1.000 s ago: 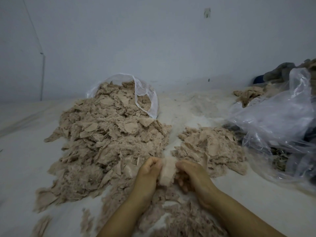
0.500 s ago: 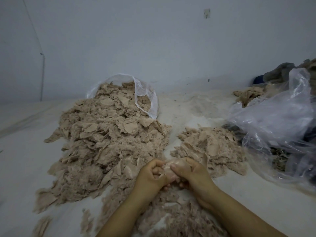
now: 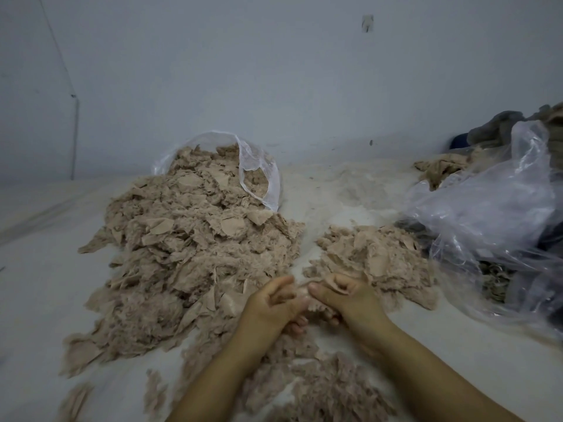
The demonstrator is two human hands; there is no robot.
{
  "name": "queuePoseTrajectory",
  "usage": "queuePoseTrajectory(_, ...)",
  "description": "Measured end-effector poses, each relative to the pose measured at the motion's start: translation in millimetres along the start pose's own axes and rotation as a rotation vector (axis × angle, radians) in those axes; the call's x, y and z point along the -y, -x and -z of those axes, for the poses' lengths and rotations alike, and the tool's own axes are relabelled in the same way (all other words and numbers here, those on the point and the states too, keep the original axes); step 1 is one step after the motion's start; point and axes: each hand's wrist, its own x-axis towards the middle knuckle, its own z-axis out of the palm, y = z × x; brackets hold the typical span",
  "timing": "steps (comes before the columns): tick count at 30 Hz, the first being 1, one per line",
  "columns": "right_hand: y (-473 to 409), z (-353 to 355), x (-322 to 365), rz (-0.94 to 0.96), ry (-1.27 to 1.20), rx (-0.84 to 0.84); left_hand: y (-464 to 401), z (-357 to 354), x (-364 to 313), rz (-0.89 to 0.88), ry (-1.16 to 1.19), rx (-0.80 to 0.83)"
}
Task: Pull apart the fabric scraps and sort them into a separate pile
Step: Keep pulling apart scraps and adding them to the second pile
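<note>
Scrap (image 3: 304, 295) sits pinched between both hands, right at the point where their thumbs nearly meet, low in the middle of the view. The left hand (image 3: 274, 303) curls its fingers around the scrap's left end and the right hand (image 3: 344, 295) does the same on the right end, thumb pressed on top, so the piece's short span runs left to right between them; only a pale sliver of it shows, and how much cloth is bunched inside each fist cannot be told. Neither hand is relaxed or spread: both are gripping the same piece. The smaller pile (image 3: 371, 257) lies just beyond and slightly right of the right hand, nearly touching its knuckles, so that hand is plainly the nearer one for dropping a separated piece there. The big heap (image 3: 189, 239), spilling from a clear bag (image 3: 259, 175), lies to the left and beyond the left hand, with its near edge beside that wrist. More fluffy scraps (image 3: 320, 388) lie under the forearms. My judgement is that the pull will go sideways, hands parting along the scrap's left-right line, then a short forward reach by the right hand. A crumpled plastic bag (image 3: 487, 214) sits to the far right on the pale floor (image 3: 36, 284).
</note>
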Motion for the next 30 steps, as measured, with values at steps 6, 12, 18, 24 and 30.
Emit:
queuePoseTrajectory(6,-6.6,-1.0,-0.9,0.061,0.097,-0.186,-3.7,2.6,-3.5,-0.093,-0.056,-0.108)
queuePoseTrajectory(12,-15.0,26.8,1.9,0.299,0.926,-0.353,-8.0,17.8,1.7,-0.134,-0.281,-0.112)
queuePoseTrajectory(18,-38.1,37.6,-24.9,0.162,1.388,-0.133,-4.6,18.9,5.6,-0.211,-0.703,0.166)
queuePoseTrajectory(24,-77.9,67.6,-6.1,0.049,1.389,-0.028,-6.6,40.7,-7.5,-0.177,-0.862,0.336)
queuePoseTrajectory(30,-51.9,44.3,11.5,0.217,1.305,-0.194,4.3,65.8,2.8,-0.191,-1.031,0.441)
